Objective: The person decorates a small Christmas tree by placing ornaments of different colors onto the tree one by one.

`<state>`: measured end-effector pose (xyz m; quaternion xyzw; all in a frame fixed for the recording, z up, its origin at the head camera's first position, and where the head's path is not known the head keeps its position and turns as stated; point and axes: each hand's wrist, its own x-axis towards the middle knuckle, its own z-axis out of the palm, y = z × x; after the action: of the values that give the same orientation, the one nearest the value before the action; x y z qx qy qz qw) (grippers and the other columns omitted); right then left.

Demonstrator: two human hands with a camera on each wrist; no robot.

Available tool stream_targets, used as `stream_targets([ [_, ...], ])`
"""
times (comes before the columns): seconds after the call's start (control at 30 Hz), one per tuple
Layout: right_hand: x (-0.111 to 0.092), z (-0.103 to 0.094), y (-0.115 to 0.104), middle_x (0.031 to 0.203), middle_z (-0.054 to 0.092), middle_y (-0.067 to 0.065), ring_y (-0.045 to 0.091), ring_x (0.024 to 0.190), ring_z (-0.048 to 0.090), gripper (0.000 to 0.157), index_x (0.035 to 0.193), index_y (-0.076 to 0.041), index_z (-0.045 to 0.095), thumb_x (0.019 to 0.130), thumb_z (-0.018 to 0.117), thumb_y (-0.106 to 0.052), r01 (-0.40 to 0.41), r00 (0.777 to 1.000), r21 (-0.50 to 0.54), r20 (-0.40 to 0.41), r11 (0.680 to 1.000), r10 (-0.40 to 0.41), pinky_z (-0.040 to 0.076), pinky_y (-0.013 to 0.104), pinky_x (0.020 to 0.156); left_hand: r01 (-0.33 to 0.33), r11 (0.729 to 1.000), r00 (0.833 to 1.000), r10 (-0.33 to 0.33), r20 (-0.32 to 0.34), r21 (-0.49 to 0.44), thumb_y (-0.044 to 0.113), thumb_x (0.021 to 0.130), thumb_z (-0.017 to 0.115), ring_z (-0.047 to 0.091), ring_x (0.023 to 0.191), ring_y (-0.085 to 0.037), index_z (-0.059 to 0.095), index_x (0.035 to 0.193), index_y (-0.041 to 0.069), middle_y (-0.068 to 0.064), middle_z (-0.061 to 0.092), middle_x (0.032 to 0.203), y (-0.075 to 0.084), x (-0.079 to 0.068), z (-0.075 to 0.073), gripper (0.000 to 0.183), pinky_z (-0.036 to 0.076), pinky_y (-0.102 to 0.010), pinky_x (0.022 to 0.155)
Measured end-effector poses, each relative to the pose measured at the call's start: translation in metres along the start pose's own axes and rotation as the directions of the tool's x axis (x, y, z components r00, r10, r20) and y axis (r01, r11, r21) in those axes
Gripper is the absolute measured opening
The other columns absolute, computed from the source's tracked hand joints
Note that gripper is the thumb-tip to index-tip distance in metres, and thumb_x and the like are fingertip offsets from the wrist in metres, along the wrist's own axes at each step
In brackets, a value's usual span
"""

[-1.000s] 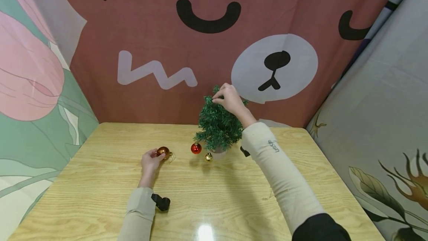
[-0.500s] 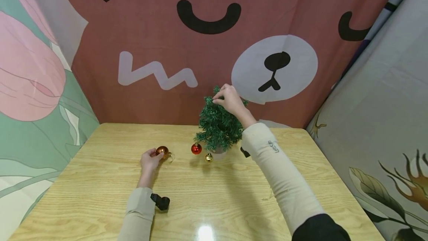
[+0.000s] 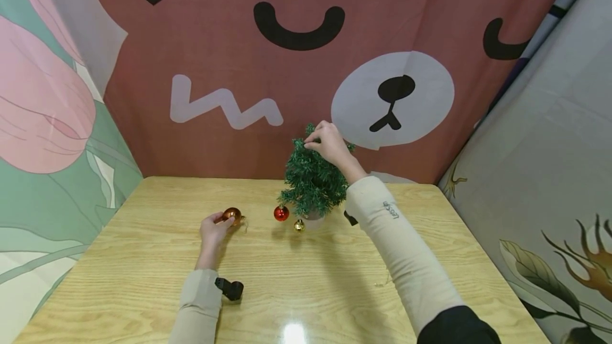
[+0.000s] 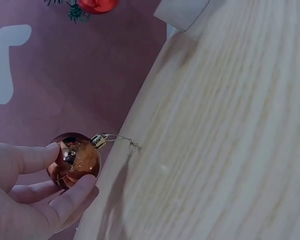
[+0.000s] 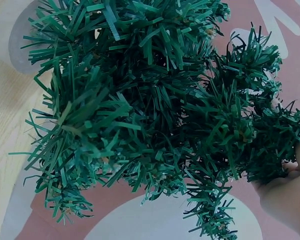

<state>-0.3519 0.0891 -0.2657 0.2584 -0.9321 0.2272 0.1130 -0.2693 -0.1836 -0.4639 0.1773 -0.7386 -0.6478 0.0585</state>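
My left hand (image 3: 212, 231) holds a shiny copper Christmas bauble (image 3: 232, 216) between thumb and fingers, low over the table left of the tree. In the left wrist view, the bauble's gold cap and string loop (image 4: 122, 139) point away from the palm. My right hand (image 3: 330, 145) pinches at the upper part of a small green artificial Christmas tree (image 3: 313, 179), thumb and index finger together. Branches fill the right wrist view, the right hand (image 5: 287, 197) at its right edge; the fingertips are partly hidden there. A red bauble (image 3: 281, 213) and a small gold bauble (image 3: 299, 225) hang from the lowest branches.
The tree's pale base (image 3: 314, 221) stands on a wooden table (image 3: 287, 285) near its back edge. Behind it hangs a brown cartoon-bear curtain (image 3: 215, 147). A thin gold string (image 3: 382, 283) lies near the right forearm. Patterned curtains flank both sides.
The copper bauble has tilted slightly in the left fingers, its cap and loop shifting a little. My right hand stays at the treetop.
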Motion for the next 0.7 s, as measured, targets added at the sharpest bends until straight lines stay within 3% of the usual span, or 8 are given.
stream_targets([
  [0.2, -0.001, 0.001, 0.001, 0.1, 0.05, 0.01, 0.024, 0.094, 0.044, 0.017, 0.095, -0.007, 0.071, 0.084, 0.062, -0.017, -0.001, 1.0, -0.009, -0.001, 1.0, 0.001, 0.033, 0.038, 0.088, -0.019, 1.0, 1.0, 0.019, 0.003, 0.014, 0.006, 0.085, 0.058, 0.038, 0.114, -0.039, 0.039, 0.126, -0.013, -0.029, 0.04, 0.125, 0.007, -0.003, 0.0, 0.048, 0.043, -0.037, 0.087],
  [0.43, 0.0, 0.001, 0.0, 0.101, 0.05, 0.01, 0.024, 0.093, 0.044, 0.017, 0.095, -0.007, 0.071, 0.084, 0.062, -0.017, 0.015, 1.0, -0.032, -0.008, 0.999, -0.016, 0.034, 0.037, 0.086, -0.007, 0.989, 0.999, 0.014, 0.045, -0.145, -0.001, 0.085, 0.056, 0.055, 0.098, -0.033, 0.036, 0.128, -0.014, -0.029, 0.037, 0.125, 0.015, -0.004, 0.002, 0.049, 0.045, -0.033, 0.083],
  [0.7, -0.002, 0.001, 0.0, 0.101, 0.05, 0.011, 0.024, 0.094, 0.043, 0.017, 0.095, -0.007, 0.071, 0.084, 0.062, -0.017, 0.02, 1.0, -0.017, -0.014, 1.0, -0.021, 0.036, 0.037, 0.082, -0.024, 0.982, 0.996, 0.04, 0.079, -0.187, 0.001, 0.086, 0.056, 0.056, 0.097, -0.025, 0.036, 0.128, -0.014, -0.027, 0.039, 0.125, 0.029, -0.009, 0.005, 0.049, 0.045, -0.029, 0.083],
])
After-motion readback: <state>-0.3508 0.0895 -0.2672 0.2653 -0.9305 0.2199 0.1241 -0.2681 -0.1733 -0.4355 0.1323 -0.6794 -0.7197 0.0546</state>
